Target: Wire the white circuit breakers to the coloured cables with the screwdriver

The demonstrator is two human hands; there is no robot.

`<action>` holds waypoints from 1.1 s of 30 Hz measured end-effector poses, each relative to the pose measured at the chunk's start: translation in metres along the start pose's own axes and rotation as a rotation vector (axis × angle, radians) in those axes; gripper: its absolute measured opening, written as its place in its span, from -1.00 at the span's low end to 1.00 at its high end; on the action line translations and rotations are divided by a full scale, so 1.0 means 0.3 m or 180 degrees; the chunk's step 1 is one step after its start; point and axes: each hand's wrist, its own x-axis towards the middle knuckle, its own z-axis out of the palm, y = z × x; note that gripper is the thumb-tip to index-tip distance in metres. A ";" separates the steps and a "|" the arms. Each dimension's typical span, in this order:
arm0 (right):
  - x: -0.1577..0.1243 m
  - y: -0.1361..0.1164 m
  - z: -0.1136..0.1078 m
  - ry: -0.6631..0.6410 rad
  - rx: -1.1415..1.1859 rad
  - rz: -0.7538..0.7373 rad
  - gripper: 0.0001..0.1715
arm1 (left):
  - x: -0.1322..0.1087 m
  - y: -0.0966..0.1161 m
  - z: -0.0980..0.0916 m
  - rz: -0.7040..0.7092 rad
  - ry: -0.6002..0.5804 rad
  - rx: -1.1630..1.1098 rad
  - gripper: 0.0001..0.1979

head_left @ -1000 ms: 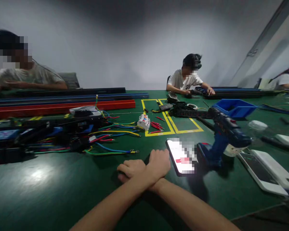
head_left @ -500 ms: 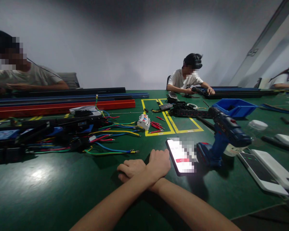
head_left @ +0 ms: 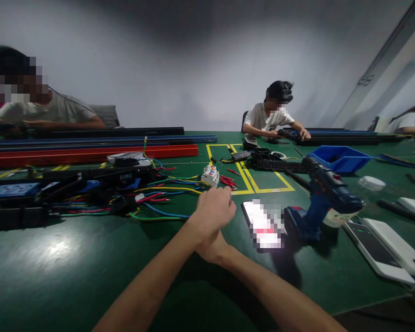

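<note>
My left hand [head_left: 215, 208] is raised a little over the table, back upward and fingers curled in, with nothing seen in it. Its wrist crosses over my right hand [head_left: 207, 246], whose fingers are hidden behind it. Just beyond the left hand stands a white circuit breaker [head_left: 210, 176], with several short red wires [head_left: 228, 180] beside it. To the right of my hands lies a phone [head_left: 263, 228] with a lit screen. Yellow, green and blue cables [head_left: 173, 189] with metal end lugs reach in from the left, some ending behind my left hand.
A blue cordless drill [head_left: 327, 198] stands right of the phone, near a blue bin [head_left: 340, 157] and white devices [head_left: 380, 253]. Black power strip housings [head_left: 17, 216] and red rails [head_left: 90, 154] lie left. Co-workers sit across the green table [head_left: 55, 276], one handling dark rails [head_left: 349, 137].
My left hand has lifted and moved forward and left, its fingers more curled. The right hand has shifted right, so its fingers are now covered. The view has swung slightly left.
</note>
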 end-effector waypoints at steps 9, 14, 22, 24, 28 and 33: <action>0.024 -0.044 -0.041 0.0222 -0.0086 -0.0443 -0.63 | -0.067 -0.238 -0.195 -0.0106 -0.1401 -0.0336 -0.61; 0.005 -0.046 -0.024 -0.0006 -0.0151 -0.0531 -0.59 | -0.062 -0.231 -0.186 0.0109 -0.1594 -0.0443 -0.73; -0.005 -0.060 -0.014 -0.0337 -0.0114 -0.0320 -0.48 | -0.031 -0.165 -0.132 0.0861 -0.1606 -0.0329 -0.75; -0.004 -0.057 -0.011 -0.0380 -0.0082 -0.0245 -0.48 | -0.030 -0.153 -0.126 0.0929 -0.1518 -0.0286 -0.76; -0.001 -0.046 0.002 -0.0357 -0.0231 -0.0093 -0.53 | -0.029 -0.146 -0.117 0.1007 -0.1503 -0.0300 -0.74; -0.001 -0.041 0.007 -0.0423 -0.0264 -0.0020 -0.52 | -0.035 -0.143 -0.108 0.0913 -0.1378 -0.0180 -0.74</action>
